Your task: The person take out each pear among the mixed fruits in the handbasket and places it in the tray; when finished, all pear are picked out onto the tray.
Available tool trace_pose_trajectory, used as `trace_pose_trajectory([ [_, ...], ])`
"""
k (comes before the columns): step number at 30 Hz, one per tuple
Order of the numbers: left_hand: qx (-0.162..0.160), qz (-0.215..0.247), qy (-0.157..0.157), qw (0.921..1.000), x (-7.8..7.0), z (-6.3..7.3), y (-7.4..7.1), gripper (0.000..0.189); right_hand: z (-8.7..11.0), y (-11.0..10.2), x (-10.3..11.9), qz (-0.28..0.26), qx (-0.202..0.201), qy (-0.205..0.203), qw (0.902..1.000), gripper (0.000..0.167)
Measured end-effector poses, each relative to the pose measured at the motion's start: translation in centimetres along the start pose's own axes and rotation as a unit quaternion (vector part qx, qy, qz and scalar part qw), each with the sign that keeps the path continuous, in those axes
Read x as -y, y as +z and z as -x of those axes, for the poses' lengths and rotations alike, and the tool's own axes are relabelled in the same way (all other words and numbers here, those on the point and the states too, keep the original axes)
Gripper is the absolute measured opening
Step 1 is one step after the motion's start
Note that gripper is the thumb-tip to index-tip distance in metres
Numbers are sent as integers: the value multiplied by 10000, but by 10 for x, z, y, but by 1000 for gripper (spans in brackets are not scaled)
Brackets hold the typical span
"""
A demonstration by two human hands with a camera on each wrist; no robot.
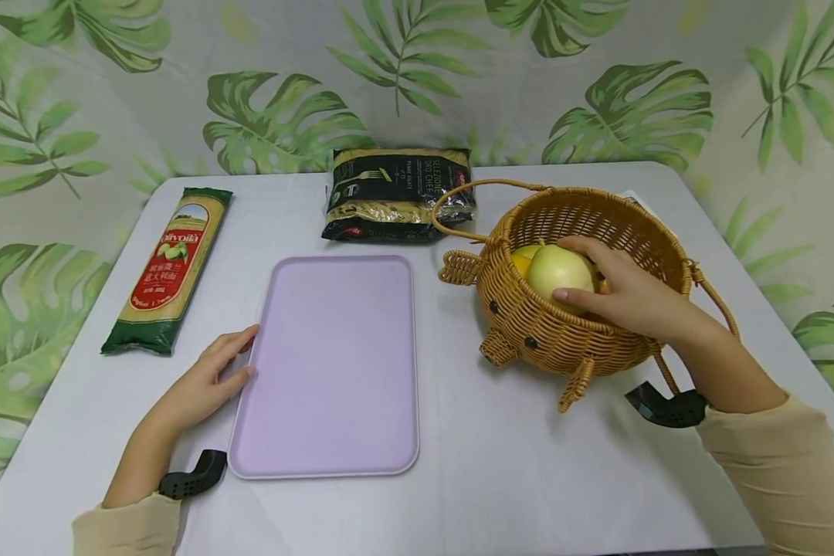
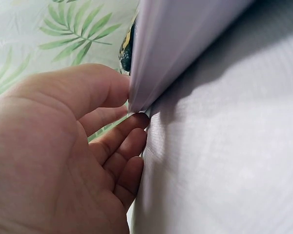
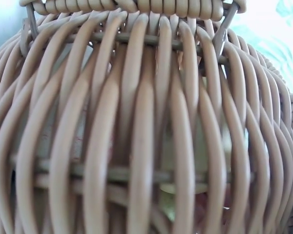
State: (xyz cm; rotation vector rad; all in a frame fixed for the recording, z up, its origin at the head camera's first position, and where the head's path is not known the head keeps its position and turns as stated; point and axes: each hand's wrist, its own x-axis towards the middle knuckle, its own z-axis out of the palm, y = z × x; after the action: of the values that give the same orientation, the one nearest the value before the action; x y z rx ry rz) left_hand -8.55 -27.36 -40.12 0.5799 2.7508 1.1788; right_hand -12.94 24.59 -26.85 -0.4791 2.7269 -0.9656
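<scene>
In the head view my right hand (image 1: 615, 286) reaches into a woven pig-shaped basket (image 1: 563, 332). Its thumb and fingers grip a round, pale yellow-green pear (image 1: 561, 274) with a short stem. Beside the pear, a yellow fruit (image 1: 521, 263) partly shows; other contents are hidden. My left hand (image 1: 211, 378) lies at the left edge of a lilac tray (image 1: 330, 371), thumb and fingertips touching its rim. From the left wrist, the thumb meets the tray's side (image 2: 161, 53), with the other fingers loosely bent below. The basket's weave (image 3: 141, 126) fills the right wrist view, hiding that hand.
A pack of spaghetti (image 1: 170, 270) lies at the left of the white table. Behind the tray is a black-and-yellow pasta pack (image 1: 399, 193). The basket's loop handles (image 1: 452, 189) stick out at both sides. A leaf-print cloth (image 1: 417, 77) hangs behind the table.
</scene>
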Motion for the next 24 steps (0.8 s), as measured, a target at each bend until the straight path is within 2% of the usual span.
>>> trace_pose_trajectory([
  [7,-8,-25,-32,10000,1,1,0,59,1,2,-2,185,-210,-390,9988,63],
  [18,42,70,-98,9999,-1,0,0,59,5,1,-3,0,-503,-534,9973,67],
  [24,45,59,-81,9999,1,0,0,59,6,0,-4,-314,-797,-571,9947,70],
])
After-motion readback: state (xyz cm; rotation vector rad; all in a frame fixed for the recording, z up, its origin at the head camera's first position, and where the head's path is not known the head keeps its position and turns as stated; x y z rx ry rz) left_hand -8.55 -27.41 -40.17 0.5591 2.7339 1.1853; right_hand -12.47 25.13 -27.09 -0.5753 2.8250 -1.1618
